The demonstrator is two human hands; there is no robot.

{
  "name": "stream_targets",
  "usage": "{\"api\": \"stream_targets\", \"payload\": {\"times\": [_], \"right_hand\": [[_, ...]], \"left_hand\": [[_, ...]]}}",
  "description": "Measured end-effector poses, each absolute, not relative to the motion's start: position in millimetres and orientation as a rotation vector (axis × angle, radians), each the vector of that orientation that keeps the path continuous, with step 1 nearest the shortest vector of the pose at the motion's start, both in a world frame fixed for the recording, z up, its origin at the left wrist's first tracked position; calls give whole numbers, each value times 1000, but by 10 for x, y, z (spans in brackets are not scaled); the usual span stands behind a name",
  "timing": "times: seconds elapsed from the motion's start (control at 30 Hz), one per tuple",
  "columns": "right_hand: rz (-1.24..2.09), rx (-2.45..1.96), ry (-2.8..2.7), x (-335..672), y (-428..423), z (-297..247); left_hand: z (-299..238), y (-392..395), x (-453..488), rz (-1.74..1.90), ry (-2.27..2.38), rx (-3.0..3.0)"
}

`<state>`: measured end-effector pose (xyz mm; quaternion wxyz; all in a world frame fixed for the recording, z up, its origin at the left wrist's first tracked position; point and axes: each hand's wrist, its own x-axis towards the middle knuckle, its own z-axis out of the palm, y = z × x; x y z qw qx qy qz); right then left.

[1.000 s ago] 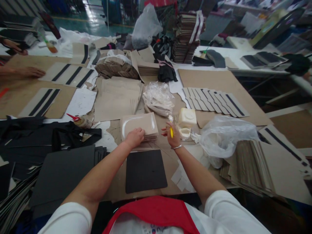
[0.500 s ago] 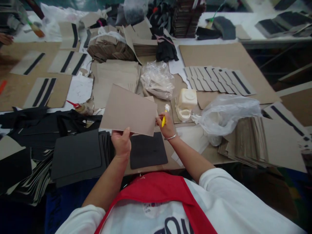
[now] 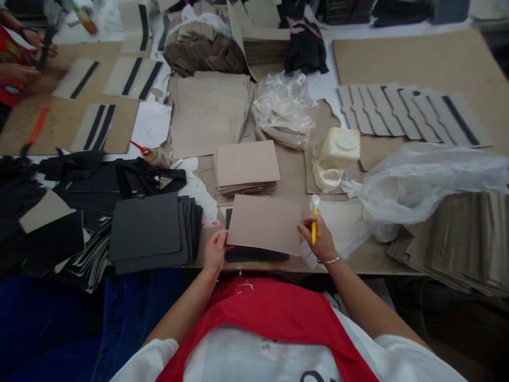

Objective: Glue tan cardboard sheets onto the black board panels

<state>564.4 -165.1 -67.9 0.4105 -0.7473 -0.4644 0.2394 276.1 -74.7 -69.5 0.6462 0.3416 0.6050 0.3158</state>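
Observation:
In front of me a beige cardboard sheet [image 3: 265,223] lies over or just above a black panel [image 3: 256,254], hiding most of it. My left hand [image 3: 216,248] pinches the sheet's lower left corner between thumb and fingers. A yellow-handled brush [image 3: 314,228] with white bristles stands upright in my right hand [image 3: 320,237], whose fingertips are at the sheet's right edge. Behind the sheet is a stack of similar beige boards [image 3: 248,165]. To the left lie dark grey panels [image 3: 146,228] in a fanned pile.
A cut-open cream plastic container [image 3: 340,151] stands beyond the brush. Clear plastic bags [image 3: 421,183] partly cover boards [image 3: 449,239] on the right. A red-tipped bottle [image 3: 153,155] lies at the left. Another person's hands [image 3: 37,50] work at the far left.
The beige sheet came down from a tilted, raised position over the black panel. Both hands lowered with it, uncovering the board stack behind. The camera view shifted.

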Motion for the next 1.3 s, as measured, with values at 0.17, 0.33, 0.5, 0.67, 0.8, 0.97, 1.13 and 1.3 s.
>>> {"api": "stream_targets", "payload": {"times": [0.17,0.33,0.5,0.67,0.8,0.97,1.13,1.3], "right_hand": [[604,-2033,-1274,5497,-1737,-1015],[550,-2128,-1256,5320,-1640,-1319],[507,-2192,-1273,5307,-1589,-1504],[495,-2211,-1271,5311,-1555,-1536],[543,-2231,-1261,5301,-1556,-1497],[561,-2217,-1271,5310,-1578,-1469],[565,-2208,-1261,5312,-1581,-1461],[591,-2207,-1221,5307,-1561,-1466]], "left_hand": [[-1050,-857,2456,416,1572,1288],[-1155,-767,2378,282,1608,1472],[-1216,-672,2401,179,1645,1517],[-1228,-615,2395,93,1630,1540],[-1224,-594,2378,54,1595,1559],[-1232,-575,2377,-18,1588,1607],[-1218,-572,2393,-88,1610,1622],[-1218,-568,2387,-75,1608,1636]]}}
